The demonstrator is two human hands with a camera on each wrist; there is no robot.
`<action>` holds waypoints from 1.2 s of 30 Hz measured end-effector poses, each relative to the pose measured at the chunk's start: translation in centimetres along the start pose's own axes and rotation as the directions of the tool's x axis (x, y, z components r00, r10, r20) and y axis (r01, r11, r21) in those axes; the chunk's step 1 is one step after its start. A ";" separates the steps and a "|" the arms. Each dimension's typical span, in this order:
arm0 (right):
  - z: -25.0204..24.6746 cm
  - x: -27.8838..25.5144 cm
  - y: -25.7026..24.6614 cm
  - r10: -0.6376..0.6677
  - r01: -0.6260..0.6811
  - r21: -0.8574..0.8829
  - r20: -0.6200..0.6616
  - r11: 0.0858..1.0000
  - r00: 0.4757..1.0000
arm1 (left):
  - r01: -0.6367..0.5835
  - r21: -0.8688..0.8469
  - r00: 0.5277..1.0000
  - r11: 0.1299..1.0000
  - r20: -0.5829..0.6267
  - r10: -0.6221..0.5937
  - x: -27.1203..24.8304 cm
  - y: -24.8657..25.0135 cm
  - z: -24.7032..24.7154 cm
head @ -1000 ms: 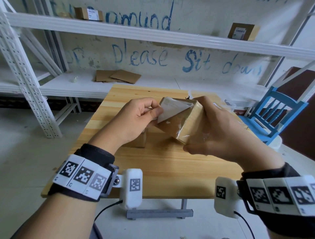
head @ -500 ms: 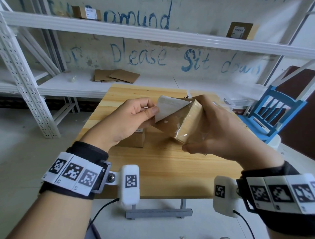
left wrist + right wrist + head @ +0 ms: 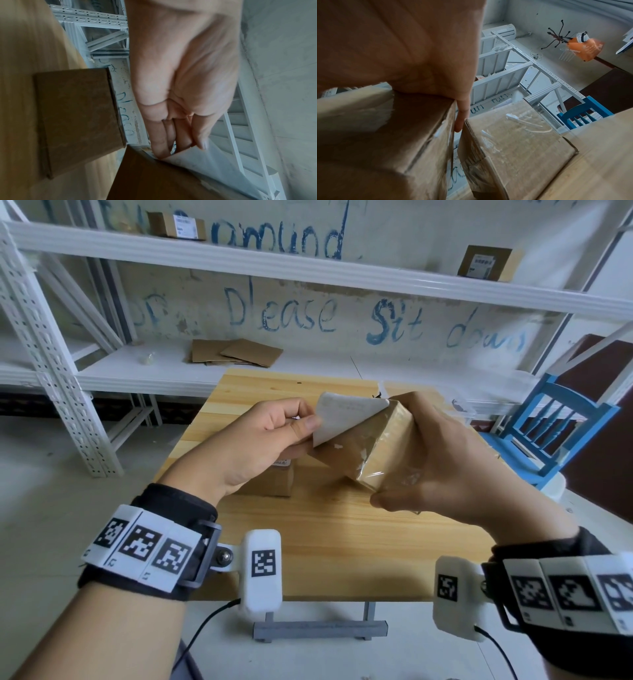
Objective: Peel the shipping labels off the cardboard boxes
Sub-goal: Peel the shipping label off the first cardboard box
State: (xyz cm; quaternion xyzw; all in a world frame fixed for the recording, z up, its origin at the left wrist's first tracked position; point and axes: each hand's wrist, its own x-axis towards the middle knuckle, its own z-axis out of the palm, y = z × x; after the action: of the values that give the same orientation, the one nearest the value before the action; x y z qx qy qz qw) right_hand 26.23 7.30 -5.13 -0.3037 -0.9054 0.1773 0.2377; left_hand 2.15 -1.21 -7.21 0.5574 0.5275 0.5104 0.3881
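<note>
My right hand (image 3: 442,460) grips a small cardboard box (image 3: 370,453) tilted above the wooden table (image 3: 342,542). A white shipping label (image 3: 342,414) is peeled most of the way up from the box's face; only its right edge still clings near the top corner. My left hand (image 3: 274,436) pinches the label's free left edge between thumb and fingers. In the left wrist view the fingers (image 3: 171,135) hold the curled label (image 3: 214,169) over the box (image 3: 154,180). In the right wrist view the palm (image 3: 402,47) wraps the box (image 3: 385,135).
A second box (image 3: 274,479) with a label stands on the table under my left hand, also seen as a brown box (image 3: 78,116). Another taped box (image 3: 513,142) lies on the table. Shelves behind hold labelled boxes (image 3: 176,225) and flat cardboard (image 3: 236,352). A blue chair (image 3: 548,433) stands right.
My left hand has pulled the label further up and left, so more bare cardboard shows. The right hand keeps the box in about the same place.
</note>
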 end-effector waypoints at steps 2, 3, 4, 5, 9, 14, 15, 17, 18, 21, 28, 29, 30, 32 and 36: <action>0.0 0.0 0.0 -0.003 0.003 -0.002 0.001 1.000 1.000 | -0.003 -0.022 1.000 1.000 0.010 0.003 0.0 0.1 0.1; 0.0 0.0 0.1 -0.005 0.005 0.000 -0.001 1.000 1.000 | -0.003 -0.030 1.000 1.000 0.011 0.004 0.1 0.0 0.1; 0.0 -0.1 0.1 -0.007 0.007 0.005 -0.002 1.000 1.000 | -0.004 -0.038 1.000 0.999 0.010 0.004 0.1 0.0 0.1; -0.1 -0.1 0.1 -0.010 0.010 0.010 -0.003 1.000 1.000 | -0.003 -0.044 1.000 0.999 0.011 0.004 0.2 0.0 0.2; 0.0 0.0 0.2 -0.021 0.021 0.013 -0.003 1.000 1.000 | 0.006 -0.100 1.000 0.995 0.012 -0.005 0.4 -0.4 -0.1; 0.0 0.1 0.2 -0.027 0.027 0.014 -0.006 1.000 1.000 | 0.008 -0.147 1.000 0.989 0.014 -0.006 0.4 -0.5 -0.2; 0.0 0.1 0.2 -0.028 0.028 0.016 -0.006 0.999 1.000 | 0.011 -0.149 1.000 0.989 0.011 -0.010 0.5 -0.5 -0.2; 0.0 0.1 0.2 -0.027 0.027 0.019 -0.007 0.999 1.000 | 0.010 -0.145 1.000 0.989 0.007 -0.009 0.5 -0.6 -0.3; 0.0 0.1 0.1 -0.026 0.026 0.020 -0.009 0.999 1.000 | 0.008 -0.142 1.000 0.990 0.006 -0.007 0.4 -0.6 -0.3; 0.0 0.1 0.2 -0.026 0.026 0.015 -0.010 1.000 1.000 | 0.009 -0.132 1.000 0.991 0.006 -0.008 0.4 -0.4 -0.2; -0.1 0.0 0.2 -0.005 0.006 0.044 -0.006 0.999 1.000 | 0.008 -0.066 0.997 0.998 -0.074 -0.013 0.5 -0.3 0.2; -0.1 0.0 0.2 0.004 -0.004 0.060 -0.003 0.998 1.000 | -0.006 -0.049 0.996 0.999 -0.086 0.002 0.4 -0.3 0.4; -0.2 0.0 0.3 0.012 -0.012 0.077 -0.003 0.997 1.000 | -0.015 -0.035 0.996 0.999 -0.090 0.012 0.4 -0.3 0.6; -0.2 0.0 0.4 0.025 -0.024 0.096 -0.005 0.995 1.000 | -0.025 -0.028 0.997 0.999 -0.077 0.023 0.4 -0.3 0.9; -0.2 -0.1 0.3 0.019 -0.018 0.080 -0.009 0.997 1.000 | -0.047 -0.083 0.992 0.995 -0.120 0.037 0.2 0.2 0.9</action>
State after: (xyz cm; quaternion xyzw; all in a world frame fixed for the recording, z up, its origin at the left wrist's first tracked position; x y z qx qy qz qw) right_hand 26.57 7.50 -5.19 -0.3034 -0.8935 0.2140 0.2525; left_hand 3.06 -0.97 -7.10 0.5201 0.5154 0.5727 0.3686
